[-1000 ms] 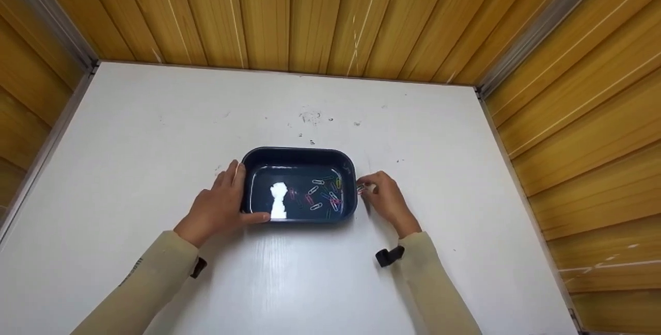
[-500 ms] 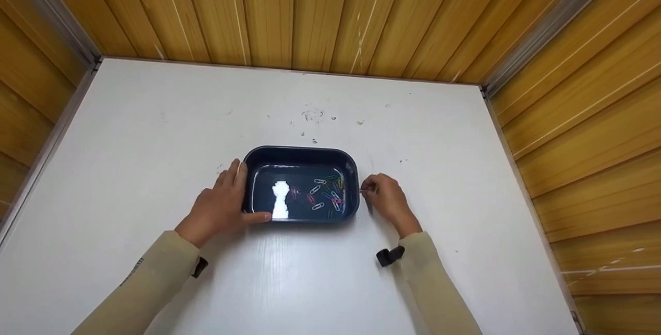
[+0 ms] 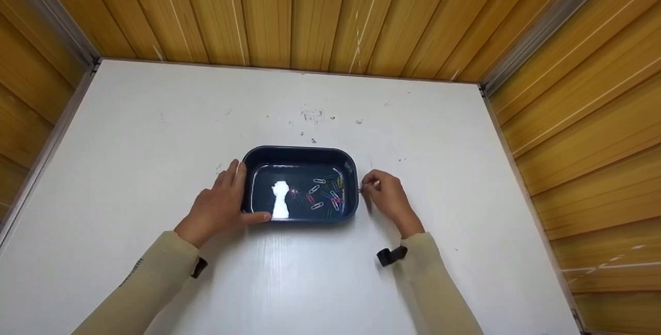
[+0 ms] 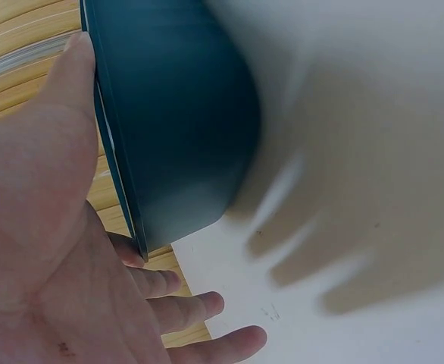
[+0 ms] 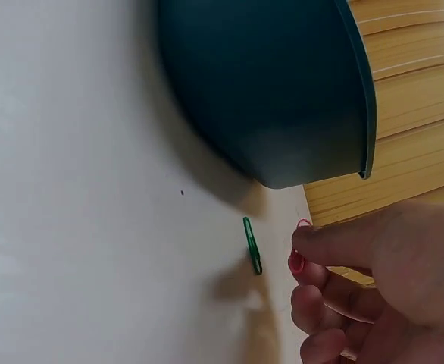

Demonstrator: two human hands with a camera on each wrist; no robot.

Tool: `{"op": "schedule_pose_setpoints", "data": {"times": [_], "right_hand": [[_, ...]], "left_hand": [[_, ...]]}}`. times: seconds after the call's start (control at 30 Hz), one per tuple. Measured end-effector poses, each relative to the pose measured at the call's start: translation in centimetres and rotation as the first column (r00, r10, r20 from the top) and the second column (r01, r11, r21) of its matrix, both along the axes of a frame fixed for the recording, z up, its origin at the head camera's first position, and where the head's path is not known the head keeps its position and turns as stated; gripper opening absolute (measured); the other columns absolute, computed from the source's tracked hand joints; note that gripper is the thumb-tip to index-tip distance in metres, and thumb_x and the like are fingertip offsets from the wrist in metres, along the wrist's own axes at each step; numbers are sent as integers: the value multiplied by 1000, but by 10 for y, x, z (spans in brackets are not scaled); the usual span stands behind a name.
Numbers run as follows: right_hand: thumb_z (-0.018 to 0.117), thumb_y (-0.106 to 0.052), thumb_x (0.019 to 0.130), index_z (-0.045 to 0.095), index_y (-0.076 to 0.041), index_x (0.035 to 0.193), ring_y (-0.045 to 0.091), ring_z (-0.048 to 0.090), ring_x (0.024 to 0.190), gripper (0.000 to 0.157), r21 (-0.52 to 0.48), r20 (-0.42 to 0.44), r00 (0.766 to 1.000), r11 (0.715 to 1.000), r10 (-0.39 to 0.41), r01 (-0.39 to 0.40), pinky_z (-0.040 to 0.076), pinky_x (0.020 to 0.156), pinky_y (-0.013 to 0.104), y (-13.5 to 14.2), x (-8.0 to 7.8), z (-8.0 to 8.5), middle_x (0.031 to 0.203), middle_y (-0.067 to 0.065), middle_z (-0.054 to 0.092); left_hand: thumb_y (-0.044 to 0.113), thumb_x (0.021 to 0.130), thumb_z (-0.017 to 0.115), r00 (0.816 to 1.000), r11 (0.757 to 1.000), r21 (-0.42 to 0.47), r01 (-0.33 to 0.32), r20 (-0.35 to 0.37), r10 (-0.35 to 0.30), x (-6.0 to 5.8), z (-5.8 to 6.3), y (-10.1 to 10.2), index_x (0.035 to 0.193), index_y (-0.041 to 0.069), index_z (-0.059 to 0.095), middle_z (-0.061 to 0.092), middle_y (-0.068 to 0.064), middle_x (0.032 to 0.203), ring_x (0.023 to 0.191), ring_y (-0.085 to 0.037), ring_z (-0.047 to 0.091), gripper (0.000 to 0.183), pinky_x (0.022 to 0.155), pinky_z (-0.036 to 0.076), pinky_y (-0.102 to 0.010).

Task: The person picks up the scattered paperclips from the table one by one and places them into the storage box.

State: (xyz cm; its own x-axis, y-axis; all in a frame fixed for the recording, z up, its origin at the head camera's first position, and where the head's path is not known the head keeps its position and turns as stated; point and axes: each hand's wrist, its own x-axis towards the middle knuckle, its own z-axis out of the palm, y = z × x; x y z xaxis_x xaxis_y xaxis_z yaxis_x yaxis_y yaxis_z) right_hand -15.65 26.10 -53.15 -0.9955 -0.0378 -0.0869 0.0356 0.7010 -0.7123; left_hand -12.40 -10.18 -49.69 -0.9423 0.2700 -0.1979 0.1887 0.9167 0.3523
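Note:
A dark blue tray [image 3: 299, 147] with rounded corners lies on the white table, several coloured paper clips [image 3: 318, 205] spread over its right half. Against its left side rests my left hand [image 3: 217, 206], fingers straight and thumb along the near rim. In the left wrist view, the thumb [image 4: 74, 72] touches the rim while the other fingers extend past the tray. Just outside the right wall, my right hand [image 3: 390, 196] pinches a red paper clip [image 5: 297, 262] between thumb and fingers. A green paper clip [image 5: 252, 246] appears beside those fingertips; whether it touches the table I cannot tell.
The white table [image 3: 289, 278] has small dark marks [image 3: 312, 115] beyond the tray. Yellow wood-patterned panels [image 3: 315, 15] stand at the back and both sides. A bright reflection lies on the left of the tray floor.
My right hand has turned slightly and its fingers have drawn closer together, so less of the clips at its fingertips shows. The left hand and tray have stayed in place.

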Motion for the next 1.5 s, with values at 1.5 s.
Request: {"op": "schedule_pose_setpoints", "data": {"times": [1.5], "right_hand": [[60,-12,95,61,-6,98,18,55,82,6,-100,-196,971,983,134,-156,44,70,22,-41,9,37,96,4,61]], "left_hand": [[85,66,59,1000,1000,9,13,-2,-13,0,-2,-2,153,-2,9,13,-23,160,142,-45,30,132,91,45,-67]]}}
